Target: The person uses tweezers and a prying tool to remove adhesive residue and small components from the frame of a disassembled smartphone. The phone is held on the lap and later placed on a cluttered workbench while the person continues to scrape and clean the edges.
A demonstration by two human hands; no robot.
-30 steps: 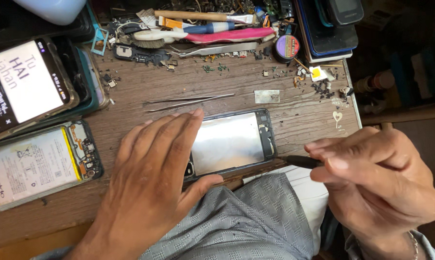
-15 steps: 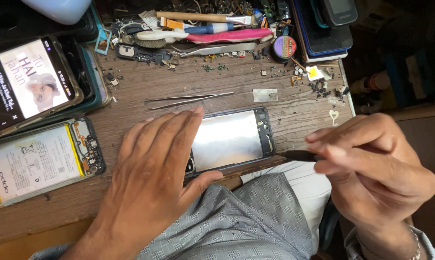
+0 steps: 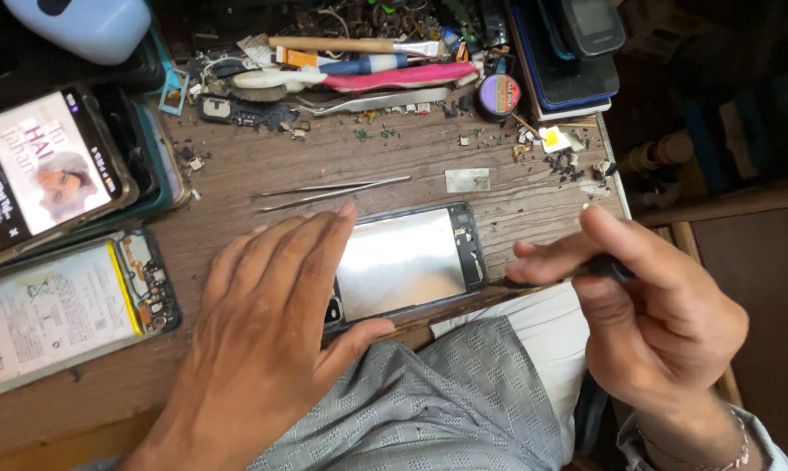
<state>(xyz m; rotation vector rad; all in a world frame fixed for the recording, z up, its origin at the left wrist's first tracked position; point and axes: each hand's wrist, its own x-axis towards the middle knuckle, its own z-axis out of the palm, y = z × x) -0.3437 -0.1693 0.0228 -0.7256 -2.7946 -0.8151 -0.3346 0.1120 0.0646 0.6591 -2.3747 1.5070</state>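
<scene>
An opened phone frame [image 3: 407, 257] with a shiny metal plate lies flat near the front edge of the wooden table [image 3: 263, 166]. My left hand [image 3: 267, 327] presses flat on its left part, with the thumb hooked under the front edge. My right hand [image 3: 647, 301] is closed on a thin dark tool [image 3: 607, 266]. The tool's tip points at the frame's right end. A pair of steel tweezers [image 3: 328, 189] lies just beyond the frame.
At the left, an opened phone [image 3: 67, 305] shows its battery, and a phone with a lit screen [image 3: 40, 166] sits behind it. Brushes, a pink-handled tool [image 3: 402, 77], small parts and debris crowd the back edge. A small metal plate [image 3: 466, 180] lies near the tweezers.
My right hand has shifted slightly left toward the frame's right end with the tool. My left hand stays pressed on the frame. The lit phone's picture has changed.
</scene>
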